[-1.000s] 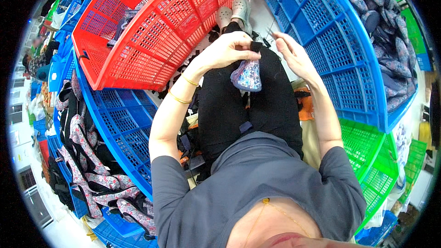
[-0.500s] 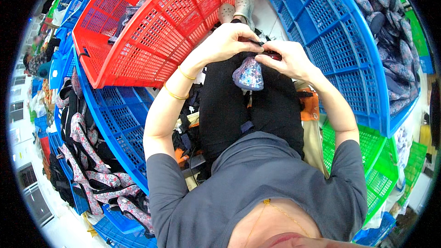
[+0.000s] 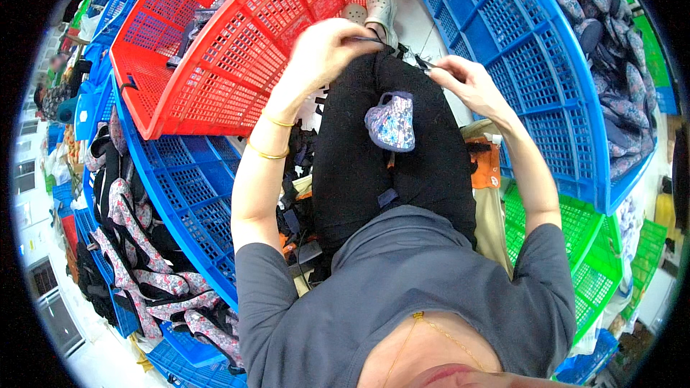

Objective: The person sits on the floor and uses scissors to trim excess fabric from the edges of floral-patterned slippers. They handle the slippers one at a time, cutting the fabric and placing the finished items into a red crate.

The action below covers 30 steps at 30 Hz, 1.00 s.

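A small floral fabric piece (image 3: 390,126) in blue and silver, edged in darker blue, lies on my black-trousered lap; neither hand touches it. It looks like a small shoe upper. Beyond it, near my knees, my left hand (image 3: 332,54) is closed, its fingertips pinching a thin black strip (image 3: 371,39). Off to the right, my right hand (image 3: 471,85) is closed around a small dark tool with a narrow tip (image 3: 422,64), possibly thread snips; most of it is hidden in the fingers.
A red basket (image 3: 248,50) stands tilted at far left, and a blue basket (image 3: 514,50) at far right. Another blue basket (image 3: 188,187) is beside my left arm, near floral pieces (image 3: 154,280). More floral pieces (image 3: 611,65) fill the right side. A green basket (image 3: 593,273) is near my right elbow.
My hands have parted: the left went farther away and left, the right moved outward to the right. The floral piece, earlier hanging from my fingers, now lies on my lap.
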Each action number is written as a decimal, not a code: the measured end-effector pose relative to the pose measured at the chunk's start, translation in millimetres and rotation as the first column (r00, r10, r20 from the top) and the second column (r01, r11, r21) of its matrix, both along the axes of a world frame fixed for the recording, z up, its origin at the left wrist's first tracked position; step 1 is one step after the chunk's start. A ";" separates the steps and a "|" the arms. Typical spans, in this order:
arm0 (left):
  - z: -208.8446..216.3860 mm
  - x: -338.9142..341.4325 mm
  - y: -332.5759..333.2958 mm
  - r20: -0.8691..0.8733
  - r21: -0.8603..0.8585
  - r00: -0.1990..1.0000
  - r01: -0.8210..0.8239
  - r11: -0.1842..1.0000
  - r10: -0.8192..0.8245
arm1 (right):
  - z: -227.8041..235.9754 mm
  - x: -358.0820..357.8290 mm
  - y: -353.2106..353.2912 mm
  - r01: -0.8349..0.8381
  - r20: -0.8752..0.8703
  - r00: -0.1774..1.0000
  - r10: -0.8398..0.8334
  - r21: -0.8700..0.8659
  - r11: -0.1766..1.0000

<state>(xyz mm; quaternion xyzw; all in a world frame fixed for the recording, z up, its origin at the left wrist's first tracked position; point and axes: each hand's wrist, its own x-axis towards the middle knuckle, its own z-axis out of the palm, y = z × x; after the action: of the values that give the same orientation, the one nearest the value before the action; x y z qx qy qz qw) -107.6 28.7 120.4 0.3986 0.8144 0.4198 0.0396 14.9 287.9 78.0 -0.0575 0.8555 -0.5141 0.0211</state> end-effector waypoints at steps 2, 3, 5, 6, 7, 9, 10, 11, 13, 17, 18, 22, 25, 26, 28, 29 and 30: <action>-27.2 -13.5 -22.5 -0.661 -0.176 0.723 -0.407 0.896 0.199 | -18.9 18.8 6.5 0.023 0.322 0.947 0.001 -0.068 0.997; -34.8 -10.6 -20.2 -0.553 -0.159 0.826 -0.235 0.959 0.111 | -20.3 30.8 -3.3 0.095 0.531 0.846 0.048 -0.238 0.967; -37.0 14.7 -1.8 -0.220 -0.098 0.966 0.120 0.988 -0.139 | -26.6 55.2 -35.2 0.298 0.739 0.626 0.247 -0.519 0.801; -24.5 32.6 9.9 0.175 -0.098 0.943 0.304 0.948 -0.285 | -34.5 67.1 -49.7 0.408 0.749 0.554 0.362 -0.624 0.667; -32.2 48.3 11.7 0.320 -0.134 0.899 0.354 0.926 -0.298 | -60.4 80.6 -60.2 0.497 0.683 0.628 0.373 -0.721 0.483; -44.8 72.5 6.3 0.185 -0.005 0.928 0.330 0.944 -0.324 | -57.6 86.8 -88.4 0.628 0.699 0.684 0.210 -0.710 0.318; -42.6 83.5 3.4 0.086 0.074 0.953 0.283 0.956 -0.289 | -74.6 88.9 -91.3 0.547 0.607 0.756 0.246 -0.791 0.274; -37.7 91.4 -0.5 0.003 0.080 0.960 0.277 0.957 -0.278 | -88.0 92.4 -89.7 0.512 0.550 0.800 0.241 -0.835 0.202; -31.1 107.9 -7.6 -0.135 0.073 0.962 0.248 0.966 -0.237 | -76.2 85.2 -97.1 0.526 0.546 0.818 0.181 -0.837 0.149; -51.9 131.0 -8.4 -0.207 0.237 0.973 0.155 0.959 -0.106 | -68.8 67.8 -102.1 0.564 0.578 0.801 0.153 -0.816 0.131; -51.9 135.1 -8.4 -0.223 0.252 0.972 0.134 0.959 -0.077 | -68.9 67.2 -103.2 0.520 0.534 0.824 0.186 -0.845 0.125; -64.8 154.0 -3.2 -0.312 0.271 0.950 0.085 0.959 0.004 | -85.3 66.3 -105.6 0.439 0.477 0.864 0.159 -0.870 0.223; -66.4 164.6 -0.3 -0.398 0.197 0.917 0.067 0.978 0.018 | -94.9 64.6 -98.2 0.386 0.444 0.884 0.148 -0.870 0.306; -66.2 167.5 1.1 -0.405 0.191 0.914 0.052 0.980 0.030 | -101.5 64.4 -95.5 0.388 0.444 0.883 0.154 -0.873 0.295; -66.9 175.9 3.2 -0.414 0.180 0.909 0.022 0.983 0.055 | -106.1 66.2 -92.7 0.400 0.451 0.877 0.164 -0.875 0.271; -66.0 178.7 3.4 -0.417 0.161 0.906 -0.002 0.987 0.070 | -107.6 66.9 -89.2 0.398 0.449 0.880 0.154 -0.875 0.276; -59.2 182.2 2.9 -0.400 0.129 0.910 -0.059 0.990 0.106 | -101.5 68.0 -89.7 0.411 0.455 0.878 0.147 -0.875 0.255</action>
<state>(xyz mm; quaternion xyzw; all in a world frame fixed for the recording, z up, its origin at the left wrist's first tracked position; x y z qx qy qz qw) 74.6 31.6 61.2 0.4439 0.7957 0.3751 -0.1707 82.9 198.2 -23.4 0.1369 0.3378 -0.9215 0.1341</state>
